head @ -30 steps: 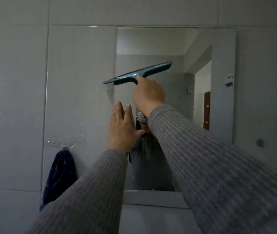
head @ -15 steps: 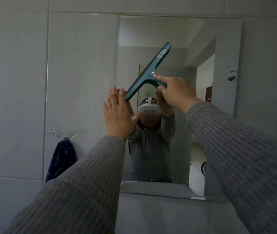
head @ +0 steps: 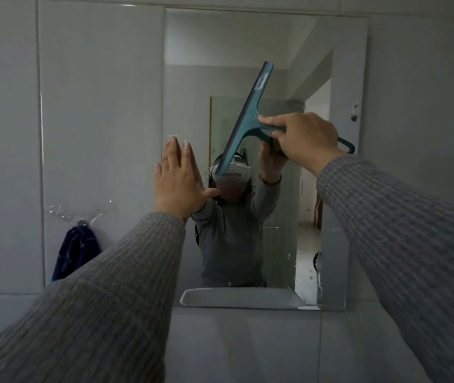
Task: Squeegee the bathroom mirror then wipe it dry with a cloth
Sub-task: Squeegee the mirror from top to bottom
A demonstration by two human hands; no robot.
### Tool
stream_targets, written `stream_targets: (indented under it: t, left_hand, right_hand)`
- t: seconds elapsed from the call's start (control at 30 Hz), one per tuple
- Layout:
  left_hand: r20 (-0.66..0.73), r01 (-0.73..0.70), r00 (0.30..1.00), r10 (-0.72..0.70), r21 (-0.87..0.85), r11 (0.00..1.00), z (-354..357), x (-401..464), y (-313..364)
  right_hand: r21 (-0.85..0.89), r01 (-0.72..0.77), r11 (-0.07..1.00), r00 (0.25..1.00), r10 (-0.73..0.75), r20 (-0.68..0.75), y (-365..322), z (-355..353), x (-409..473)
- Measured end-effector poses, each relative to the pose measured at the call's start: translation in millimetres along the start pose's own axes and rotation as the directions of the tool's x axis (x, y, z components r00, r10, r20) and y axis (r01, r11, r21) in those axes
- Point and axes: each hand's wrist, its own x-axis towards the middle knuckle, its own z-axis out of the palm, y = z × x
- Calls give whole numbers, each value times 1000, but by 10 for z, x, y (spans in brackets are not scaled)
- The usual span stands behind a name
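Note:
A rectangular frameless mirror (head: pixel 236 51) hangs on the tiled wall, with water drops near its lower right corner. My right hand (head: pixel 307 138) grips the handle of a teal squeegee (head: pixel 248 114), whose blade stands nearly upright, tilted right at the top, over the middle of the glass. My left hand (head: pixel 180 181) is flat with fingers straight, pressed at the mirror's left edge about halfway up. A dark blue cloth (head: pixel 75 251) hangs from a hook on the wall left of the mirror.
Pale wall tiles (head: pixel 96 106) surround the mirror. A clear adhesive hook strip (head: pixel 76 212) holds the cloth. The mirror reflects a white basin edge (head: pixel 241 297), a doorway and a person in a grey sweater.
The squeegee has turned from nearly level to steeply upright, and my right hand has moved right across the glass. My left hand stays flat at the mirror's left edge.

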Motion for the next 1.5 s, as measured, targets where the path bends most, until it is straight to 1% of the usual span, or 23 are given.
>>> stream_targets:
  t: [0.2,0.4,0.57,0.73,0.83,0.93,1.03,1.17,1.2,1.27,1.33,1.4,1.5]
  left_hand:
    - [-24,7,1000,-7,23,1000,36,31,-11]
    - [-41,8,999,-9,-27,1000,52,22,-12]
    - [-55,9,998,-10,-19,1000,46,11,-2]
    - [-47,14,999,-15,-18,1000,34,15,-12]
    - [-31,20,999,-21,-26,999,38,19,-28]
    - [-31,25,999,-26,-37,999,50,14,-22]
    - [-35,14,999,-15,-22,1000,43,9,-19]
    - [14,25,1000,-24,-74,997,-12,11,-26]
    - [11,29,1000,-28,-98,995,-42,11,-25]
    - [-37,17,999,-23,-134,991,-112,10,-37]
    - [-93,3,996,-18,-162,987,-179,-12,-74]
    - [-131,0,991,-24,-177,984,-225,-41,-144]
    - [-147,-7,989,-18,-168,986,-278,-62,-256]
  right_hand:
    - [63,-153,986,988,154,-11,522,-89,-64]
    - [173,-319,932,942,331,-47,878,-172,-246]
    - [299,-424,855,886,460,-59,923,-96,-425]
    - [438,-539,720,783,620,-55,720,95,-592]
    - [523,-564,639,730,682,-46,590,206,-654]
    - [623,-577,528,681,732,11,458,307,-715]
    - [687,-582,434,624,780,36,313,409,-815]
    - [724,-588,361,587,806,74,76,538,-965]
    - [739,-585,335,572,816,83,9,561,-987]
    - [754,-585,298,551,829,100,-128,600,-1004]
    - [759,-587,281,554,824,123,-271,648,-1014]
    - [767,-574,286,575,808,129,-446,697,-1024]
    - [769,-566,298,606,782,143,-696,765,-1026]
